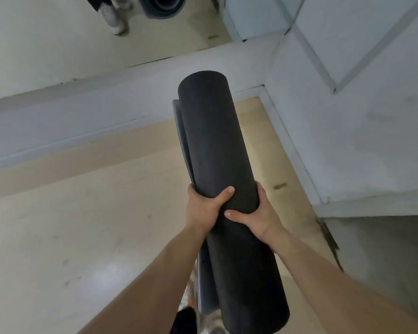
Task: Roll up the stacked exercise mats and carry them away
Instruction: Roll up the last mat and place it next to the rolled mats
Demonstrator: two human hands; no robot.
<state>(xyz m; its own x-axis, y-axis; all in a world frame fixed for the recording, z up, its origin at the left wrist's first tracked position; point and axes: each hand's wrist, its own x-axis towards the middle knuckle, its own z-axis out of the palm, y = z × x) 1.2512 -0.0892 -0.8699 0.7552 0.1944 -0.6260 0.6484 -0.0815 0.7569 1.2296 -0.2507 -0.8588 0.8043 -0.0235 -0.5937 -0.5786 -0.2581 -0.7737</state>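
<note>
From the head view, I have the rolled mats (225, 189) up off the floor (82, 237), held roughly upright and tilted a little away from me, the far end toward the wall corner. My left hand (206, 208) wraps the roll from the left with the thumb across the front; my right hand (258, 213) wraps it from the right, thumb laid just below the left one. Both sets of fingers are curled tight around the roll, the two hands touching or nearly so at mid-length. The far fingertips are hidden behind the roll.

I judge the rolling done and the carrying under way. A loose outer flap (182, 131) stands off the left side of the roll, so I would keep the left palm pressed over that seam and squeeze evenly, or the layers may spring open. With both hands at one height the long ends can swing; moving one hand lower would steady it.

For room: a pale raised ledge (82, 116) runs across ahead, meeting a white wall (348, 141) at the right, so the corner closes off that way. A mirror (58, 32) above the ledge reflects feet and a roll end. At lower right a darker step or recess (384, 249) drops past an edge near my right forearm; I would keep the lower end clear of it. Open floor lies to the left, which looks the easier way to turn.
</note>
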